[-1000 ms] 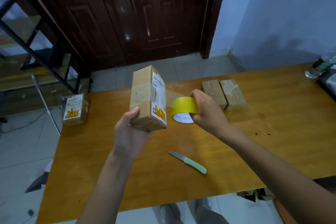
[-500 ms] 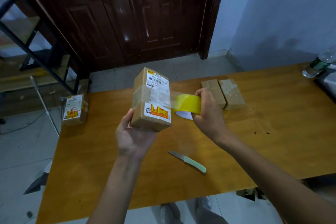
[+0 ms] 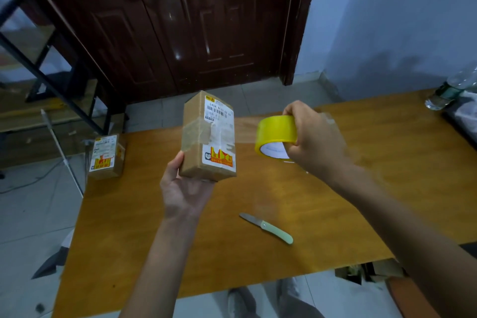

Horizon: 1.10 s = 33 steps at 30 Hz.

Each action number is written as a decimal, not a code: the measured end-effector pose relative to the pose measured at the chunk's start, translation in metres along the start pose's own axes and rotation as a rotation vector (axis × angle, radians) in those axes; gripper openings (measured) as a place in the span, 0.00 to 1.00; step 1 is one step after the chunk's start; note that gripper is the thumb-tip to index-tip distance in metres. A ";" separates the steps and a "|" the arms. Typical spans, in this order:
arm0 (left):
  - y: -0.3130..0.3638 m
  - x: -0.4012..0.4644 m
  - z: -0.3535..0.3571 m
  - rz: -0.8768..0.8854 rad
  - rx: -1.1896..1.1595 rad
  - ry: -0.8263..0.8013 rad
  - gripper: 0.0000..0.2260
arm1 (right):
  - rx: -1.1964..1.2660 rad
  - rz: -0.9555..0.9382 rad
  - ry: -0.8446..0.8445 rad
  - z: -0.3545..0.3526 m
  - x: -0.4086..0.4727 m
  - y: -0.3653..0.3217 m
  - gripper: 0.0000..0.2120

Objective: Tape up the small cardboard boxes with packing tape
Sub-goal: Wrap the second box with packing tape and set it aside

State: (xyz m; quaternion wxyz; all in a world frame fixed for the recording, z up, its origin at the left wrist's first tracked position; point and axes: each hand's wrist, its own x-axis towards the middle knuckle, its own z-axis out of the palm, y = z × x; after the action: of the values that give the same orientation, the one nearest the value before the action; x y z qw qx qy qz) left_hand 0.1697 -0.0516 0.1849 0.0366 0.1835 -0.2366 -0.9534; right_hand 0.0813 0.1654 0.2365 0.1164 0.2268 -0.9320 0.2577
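The held cardboard box (image 3: 207, 137) is showing a white shipping label (image 3: 218, 115) on its upper face. One line is reading approximately "140A", the characters after it too blurred to confirm. A barcode is sitting beneath it, digits illegible. A red-and-yellow sticker (image 3: 219, 157) lower on the same box is carrying graphics that cannot be read. The second box (image 3: 105, 156) at the surface's far left corner is bearing a similar label and sticker, both unreadable.

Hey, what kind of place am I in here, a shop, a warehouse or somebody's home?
Probably a home entryway or small room used for parcel packing, not a warehouse: a dark panelled wooden door, tiled floor, one plain wooden table and a water bottle.
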 end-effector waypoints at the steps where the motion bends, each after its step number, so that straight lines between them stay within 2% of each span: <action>1: 0.001 0.000 0.000 -0.002 -0.003 -0.007 0.21 | 0.004 0.000 0.001 0.005 -0.003 0.001 0.16; 8: -0.003 -0.005 0.011 -0.051 -0.096 -0.030 0.17 | 0.008 0.032 -0.061 0.030 -0.009 0.003 0.15; 17: -0.007 -0.005 0.014 -0.128 -0.158 -0.102 0.22 | -0.054 0.048 -0.135 0.041 -0.010 -0.004 0.15; 25: -0.008 0.002 0.008 -0.146 -0.104 -0.161 0.25 | -0.041 0.059 -0.142 0.041 -0.007 -0.004 0.15; 30: -0.006 0.004 0.006 -0.161 0.026 -0.154 0.26 | -0.063 0.052 -0.114 0.034 -0.001 -0.005 0.16; 33: -0.006 0.007 0.008 -0.216 0.085 -0.128 0.23 | -0.099 -0.004 -0.094 0.032 0.002 -0.009 0.17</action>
State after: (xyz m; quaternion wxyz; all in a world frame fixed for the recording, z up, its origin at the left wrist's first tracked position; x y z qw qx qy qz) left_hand 0.1605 -0.0438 0.1860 -0.0890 0.1479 -0.2574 -0.9508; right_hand 0.0805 0.1410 0.2142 0.0840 0.2344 -0.9476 0.2000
